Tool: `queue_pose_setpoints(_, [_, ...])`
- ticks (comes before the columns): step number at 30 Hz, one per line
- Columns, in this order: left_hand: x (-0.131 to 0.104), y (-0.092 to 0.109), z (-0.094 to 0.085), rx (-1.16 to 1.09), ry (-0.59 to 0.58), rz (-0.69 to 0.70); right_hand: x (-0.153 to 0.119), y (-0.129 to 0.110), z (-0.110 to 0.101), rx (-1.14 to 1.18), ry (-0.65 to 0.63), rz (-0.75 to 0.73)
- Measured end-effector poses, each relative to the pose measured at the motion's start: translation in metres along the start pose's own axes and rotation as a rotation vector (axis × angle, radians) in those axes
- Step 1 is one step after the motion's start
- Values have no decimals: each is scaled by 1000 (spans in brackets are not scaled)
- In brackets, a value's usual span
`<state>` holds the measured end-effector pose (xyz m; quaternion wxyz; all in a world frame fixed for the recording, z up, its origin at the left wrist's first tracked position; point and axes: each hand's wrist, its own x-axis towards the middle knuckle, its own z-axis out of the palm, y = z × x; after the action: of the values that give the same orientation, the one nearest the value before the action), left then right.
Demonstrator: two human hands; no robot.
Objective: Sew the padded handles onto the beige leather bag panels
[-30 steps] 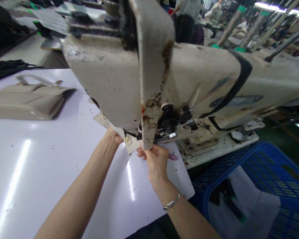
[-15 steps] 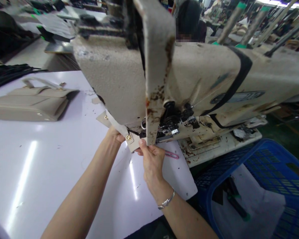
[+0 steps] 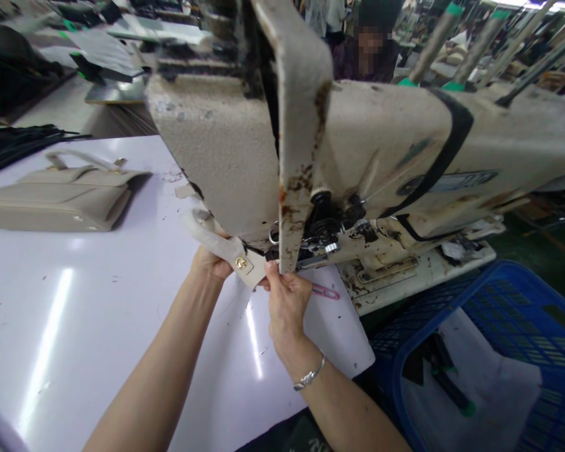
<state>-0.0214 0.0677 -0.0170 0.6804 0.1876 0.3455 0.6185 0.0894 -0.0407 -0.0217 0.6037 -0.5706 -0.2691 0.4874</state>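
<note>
A beige bag panel (image 3: 254, 271) with a strap handle (image 3: 213, 242) and a gold fitting lies at the needle area of the sewing machine (image 3: 226, 157). My left hand (image 3: 211, 262) is closed on the panel's left side, its fingers partly hidden under the handle. My right hand (image 3: 288, 290) pinches the near right edge, thumb on top, close to the presser foot. From behind that hand sticks out a pink looped handle (image 3: 327, 291); the rest of that tool is hidden.
A beige handbag (image 3: 61, 194) lies on the white table (image 3: 103, 301) at left, with black strips (image 3: 19, 144) behind it. A blue basket (image 3: 405, 351) holding white sheets and thread spools stands at lower right. Another person (image 3: 370, 53) is beyond the machine.
The panel has turned a little, and its handle has swung up and leftward. My left hand has shifted slightly left; my right hand stays nearly in place.
</note>
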Motion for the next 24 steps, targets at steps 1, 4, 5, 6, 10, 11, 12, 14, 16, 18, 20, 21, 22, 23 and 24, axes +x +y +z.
queue_pose_setpoints(1, [-3, 1, 1, -9, 7, -6, 0, 0, 0, -5, 0, 0])
queue_pose_setpoints(4, [-11, 2, 1, -32, 34, -36, 0, -1, -2, -14, -12, 0])
queue_pose_setpoints(5, [-12, 1, 0, -30, 49, -38, 0, -2, -2, -16, -17, 1])
queue_pose_setpoints(6, [-14, 1, -2, -27, 69, -42, 0, -2, -2, -18, -21, 2])
queue_pose_setpoints(10, [-18, -4, -12, -52, 151, -48, 0, -3, -4, -34, -26, 7])
queue_pose_setpoints(11, [-21, -6, -13, -62, 168, -44, 0, -3, -5, -39, -27, 3])
queue_pose_setpoints(12, [-23, -8, -14, -71, 184, -33, 0, -3, -6, -46, -28, -3])
queue_pose_setpoints(14, [-30, -10, -14, -90, 223, 12, 0, -4, -7, -66, -32, -20])
queue_pose_setpoints(16, [-38, -12, -11, -115, 251, 63, 0, -4, -8, -88, -35, -30])
queue_pose_setpoints(18, [-46, -14, -7, -141, 272, 113, 1, -4, -9, -108, -36, -34])
queue_pose_setpoints(20, [-53, -15, -5, -155, 300, 148, 2, -4, -10, -120, -45, -38])
queue_pose_setpoints(21, [-56, -16, -5, -157, 319, 153, 3, -5, -11, -122, -55, -40])
queue_pose_setpoints(22, [-60, -17, -5, -155, 344, 149, 3, -5, -13, -122, -67, -42])
queue_pose_setpoints(23, [-64, -19, -6, -151, 375, 143, 4, -6, -14, -120, -82, -42])
queue_pose_setpoints(24, [-67, -20, -6, -149, 408, 134, 4, -7, -17, -119, -99, -42])
